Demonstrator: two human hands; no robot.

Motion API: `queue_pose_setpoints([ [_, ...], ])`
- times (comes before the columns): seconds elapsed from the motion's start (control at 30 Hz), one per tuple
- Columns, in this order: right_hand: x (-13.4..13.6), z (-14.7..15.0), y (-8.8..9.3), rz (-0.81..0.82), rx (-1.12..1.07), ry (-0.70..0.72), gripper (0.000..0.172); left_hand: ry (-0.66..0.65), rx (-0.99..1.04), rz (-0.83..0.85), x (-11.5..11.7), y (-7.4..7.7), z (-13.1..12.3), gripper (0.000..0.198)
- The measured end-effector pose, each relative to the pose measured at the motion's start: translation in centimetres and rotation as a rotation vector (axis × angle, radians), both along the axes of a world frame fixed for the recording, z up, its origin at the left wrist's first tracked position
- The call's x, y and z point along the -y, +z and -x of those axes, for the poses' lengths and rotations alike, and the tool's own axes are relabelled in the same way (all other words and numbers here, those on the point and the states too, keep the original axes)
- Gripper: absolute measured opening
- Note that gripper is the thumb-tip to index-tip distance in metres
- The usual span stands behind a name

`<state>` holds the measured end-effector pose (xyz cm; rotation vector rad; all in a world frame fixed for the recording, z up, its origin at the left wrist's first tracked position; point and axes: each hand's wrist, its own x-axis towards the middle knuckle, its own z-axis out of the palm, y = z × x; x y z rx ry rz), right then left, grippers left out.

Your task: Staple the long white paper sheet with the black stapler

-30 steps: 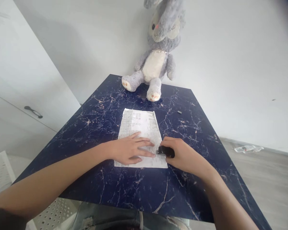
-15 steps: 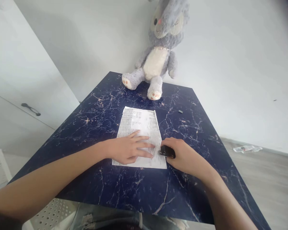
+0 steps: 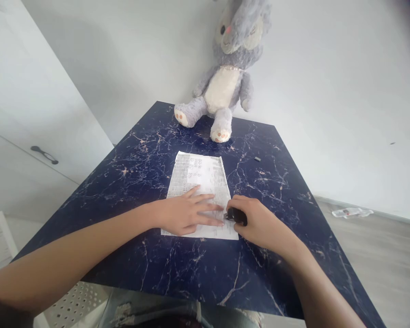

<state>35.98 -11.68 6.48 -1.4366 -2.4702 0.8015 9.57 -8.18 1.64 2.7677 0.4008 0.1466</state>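
A printed sheet of paper [image 3: 208, 173] lies on the dark blue marbled table [image 3: 191, 266]. Flat across its lower half rests my left hand [image 3: 187, 213], fingers spread and pointing right. My right hand [image 3: 254, 218] is wrapped round a small black stapler [image 3: 237, 216] at the sheet's right edge. The stapler's front end lies over the paper, close to my left fingertips. My right fingers hide part of its body, and I cannot tell whether the paper sits between its jaws.
A grey plush toy [image 3: 222, 91] sits at the table's far end against the wall. A small dark piece [image 3: 257, 159] lies right of the sheet. White perforated plastic [image 3: 77, 303] shows below the front edge. Clear packaging [image 3: 351, 212] is on the floor at right.
My right hand has moved the stapler slightly left, further over the paper's edge. My left fingertips have shifted a little to the right.
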Motion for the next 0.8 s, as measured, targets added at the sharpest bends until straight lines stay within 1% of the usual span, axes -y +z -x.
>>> queue_pose_setpoints([
  [0.13, 0.0, 0.1, -0.2, 0.007, -0.001, 0.001, 0.025, -0.003, -0.003, 0.004, 0.0, 0.0, -0.1, 0.068],
  [0.23, 0.0, 0.1, 0.0, 0.003, 0.007, 0.01, 0.023, -0.002, -0.018, -0.001, 0.0, -0.2, -0.1, 0.068],
  [0.37, -0.3, -0.1, 0.7, 0.044, -0.06, 0.014, 0.013, 0.011, -0.012, 0.009, 0.1, -0.3, -0.2, 0.066],
  [0.4, -0.4, 0.0, 0.8, 0.047, -0.098, -0.006, 0.014, 0.017, -0.013, 0.013, 0.1, -0.2, -0.2, 0.066],
  [0.47, -0.5, 0.2, 0.6, -0.006, -0.185, -0.1, 0.02, 0.025, -0.018, 0.019, 0.2, -0.1, -0.3, 0.065],
  [0.53, -0.7, 0.6, -0.1, -0.117, -0.216, -0.218, 0.033, 0.021, -0.01, 0.015, 0.2, -0.1, -0.3, 0.065],
  [0.57, -0.8, 0.9, -0.6, -0.173, -0.192, -0.259, 0.038, 0.015, -0.004, 0.01, 0.2, -0.1, -0.3, 0.065],
  [0.63, -0.9, 1.5, -1.5, -0.247, -0.082, -0.286, 0.04, 0.005, 0.001, -0.005, 0.2, -0.1, -0.4, 0.065],
  [0.7, -0.9, 2.0, -2.1, -0.278, 0.045, -0.28, 0.037, 0.002, -0.015, -0.02, 0.3, -0.1, -0.4, 0.066],
  [0.8, -0.9, 2.7, -2.3, -0.302, 0.204, -0.275, 0.032, 0.004, -0.037, -0.029, 0.3, -0.1, -0.4, 0.067],
])
